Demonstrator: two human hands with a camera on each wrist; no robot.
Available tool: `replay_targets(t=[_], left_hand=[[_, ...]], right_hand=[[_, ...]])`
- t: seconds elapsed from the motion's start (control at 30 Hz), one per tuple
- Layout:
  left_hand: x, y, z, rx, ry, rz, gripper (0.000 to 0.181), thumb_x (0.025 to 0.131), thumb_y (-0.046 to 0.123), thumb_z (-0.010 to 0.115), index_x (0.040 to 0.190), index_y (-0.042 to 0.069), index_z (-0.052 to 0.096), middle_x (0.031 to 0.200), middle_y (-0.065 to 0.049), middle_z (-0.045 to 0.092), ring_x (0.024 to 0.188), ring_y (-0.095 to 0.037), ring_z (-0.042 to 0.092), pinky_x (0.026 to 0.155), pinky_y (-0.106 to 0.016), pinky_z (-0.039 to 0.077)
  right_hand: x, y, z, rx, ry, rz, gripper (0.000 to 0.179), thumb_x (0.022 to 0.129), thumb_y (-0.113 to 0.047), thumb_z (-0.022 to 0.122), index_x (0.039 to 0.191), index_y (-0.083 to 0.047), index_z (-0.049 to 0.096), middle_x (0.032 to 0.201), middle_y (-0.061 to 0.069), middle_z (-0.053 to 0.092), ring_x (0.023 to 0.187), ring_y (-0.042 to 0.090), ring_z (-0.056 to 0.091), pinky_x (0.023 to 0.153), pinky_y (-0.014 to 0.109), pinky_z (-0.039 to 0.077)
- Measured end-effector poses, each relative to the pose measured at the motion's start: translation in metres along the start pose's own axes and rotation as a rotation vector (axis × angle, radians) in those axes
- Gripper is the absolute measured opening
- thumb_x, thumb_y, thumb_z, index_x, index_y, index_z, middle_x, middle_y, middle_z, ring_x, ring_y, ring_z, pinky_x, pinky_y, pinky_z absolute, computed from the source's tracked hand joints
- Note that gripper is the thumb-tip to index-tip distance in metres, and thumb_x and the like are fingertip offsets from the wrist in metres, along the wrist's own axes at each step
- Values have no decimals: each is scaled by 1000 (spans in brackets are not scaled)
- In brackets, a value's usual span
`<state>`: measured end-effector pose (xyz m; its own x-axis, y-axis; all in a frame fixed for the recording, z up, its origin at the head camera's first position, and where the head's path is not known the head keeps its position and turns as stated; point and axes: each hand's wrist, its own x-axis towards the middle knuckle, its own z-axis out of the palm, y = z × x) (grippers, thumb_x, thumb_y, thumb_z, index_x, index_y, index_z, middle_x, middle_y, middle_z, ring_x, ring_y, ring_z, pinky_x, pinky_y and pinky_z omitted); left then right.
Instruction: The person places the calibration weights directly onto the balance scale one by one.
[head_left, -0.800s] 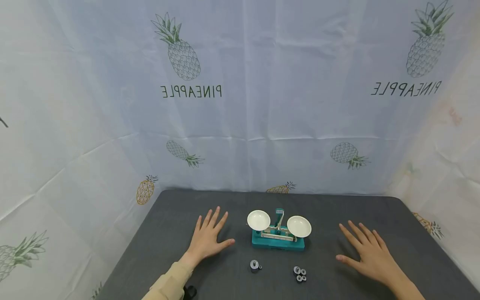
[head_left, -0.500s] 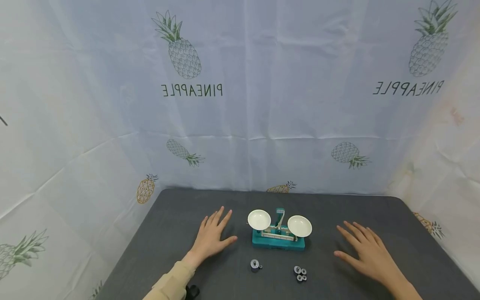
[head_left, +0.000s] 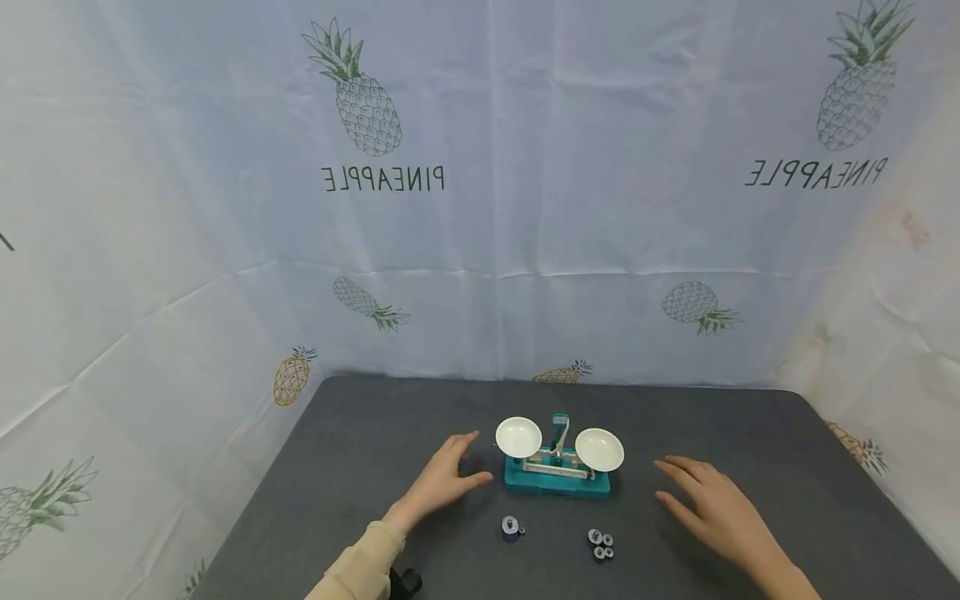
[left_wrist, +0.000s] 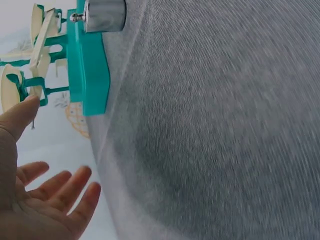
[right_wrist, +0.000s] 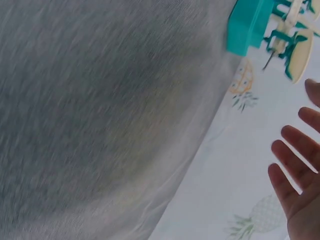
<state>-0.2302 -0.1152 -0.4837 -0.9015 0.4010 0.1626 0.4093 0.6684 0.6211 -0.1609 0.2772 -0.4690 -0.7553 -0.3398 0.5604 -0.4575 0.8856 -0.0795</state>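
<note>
A teal balance scale (head_left: 557, 484) with two white pans stands at the middle of the dark table. My left hand (head_left: 444, 479) is just left of it, fingers loosely extended and apart from the scale; in the left wrist view its thumb (left_wrist: 20, 116) overlaps the scale's pan. To the right, my right hand (head_left: 712, 508) is held with relaxed fingers and nothing in them. Nearer me lie a large metal weight (head_left: 510, 527) beside a tiny one, and a cluster of several smaller metal weights (head_left: 599, 546).
The dark grey tabletop (head_left: 360, 483) has rounded back corners. White fabric (head_left: 480, 208) with pineapple prints hangs behind it and on both sides. A black strap-like item (head_left: 405, 581) shows by my left sleeve.
Both hands have moved inward toward the scale, the left one rightward and the right one leftward. Their spread fingers have drawn closer together. Scale and weights have stayed in place.
</note>
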Motion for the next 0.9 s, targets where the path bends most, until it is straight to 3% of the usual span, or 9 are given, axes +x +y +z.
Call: replay_targets(t=[0.27, 0.53, 0.7, 0.9], left_hand=[[11, -4, 14, -137, -52, -11, 72, 80, 29, 73, 137, 0, 41, 130, -21, 50, 87, -21, 64, 70, -27, 53], [20, -2, 32, -223, -58, -49, 70, 78, 24, 75, 135, -2, 43, 126, -21, 51, 70, -7, 59, 59, -20, 48], [24, 1, 40, -270, -51, -62, 65, 81, 25, 71, 134, -2, 44, 115, -20, 55, 63, -3, 55, 55, -20, 45], [27, 6, 46, -365, -61, -96, 64, 83, 20, 68, 135, -5, 40, 91, -16, 63, 59, -11, 61, 48, -21, 44]], right_hand=[[4, -23, 5, 75, -51, 132, 32, 73, -19, 77, 104, -17, 68, 94, -6, 66, 87, 16, 63, 71, 36, 52], [6, -38, 15, 265, -52, 142, 22, 72, -13, 78, 92, -18, 70, 81, -18, 59, 71, -7, 51, 58, 19, 46], [7, -43, 18, 339, -144, 158, 14, 77, -13, 74, 89, -17, 69, 78, -19, 57, 68, -11, 47, 55, 18, 44], [9, -47, 21, 410, -315, 160, 9, 81, -15, 69, 91, -14, 69, 80, -14, 61, 66, -10, 46, 54, 18, 43]])
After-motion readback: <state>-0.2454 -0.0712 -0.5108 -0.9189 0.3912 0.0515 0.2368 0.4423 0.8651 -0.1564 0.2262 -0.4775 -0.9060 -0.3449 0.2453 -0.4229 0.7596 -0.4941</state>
